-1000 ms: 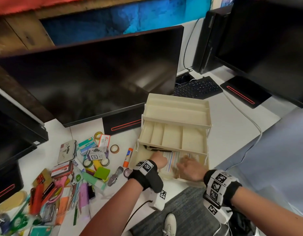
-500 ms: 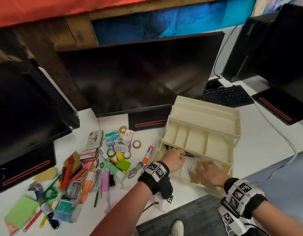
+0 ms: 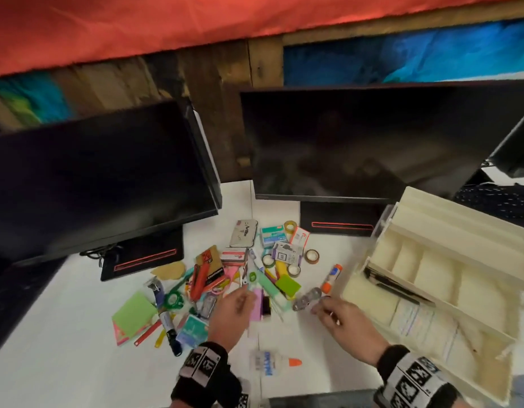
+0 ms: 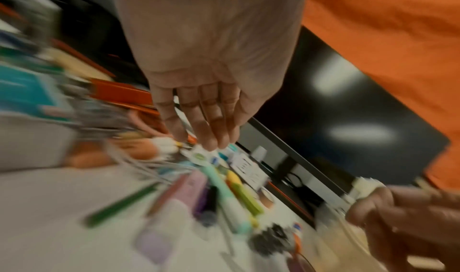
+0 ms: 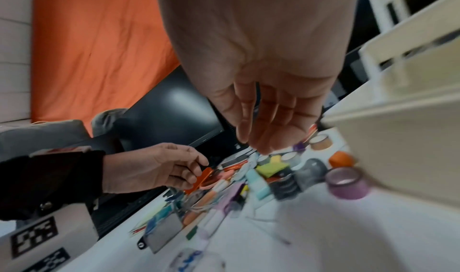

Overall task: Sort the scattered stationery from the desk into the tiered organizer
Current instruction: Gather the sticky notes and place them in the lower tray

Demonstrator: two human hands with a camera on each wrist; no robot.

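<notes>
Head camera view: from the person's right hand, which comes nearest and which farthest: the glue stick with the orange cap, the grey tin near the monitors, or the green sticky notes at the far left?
From the right hand:
1. Glue stick, just beyond the fingers, beside the organizer.
2. Grey tin, far back by the monitors.
3. Green sticky notes, far left edge of the pile.

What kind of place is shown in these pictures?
Probably an office or computer workstation: two dark monitors stand side by side on a white desk, with a keyboard behind the organizer and stationery scattered in front.
</notes>
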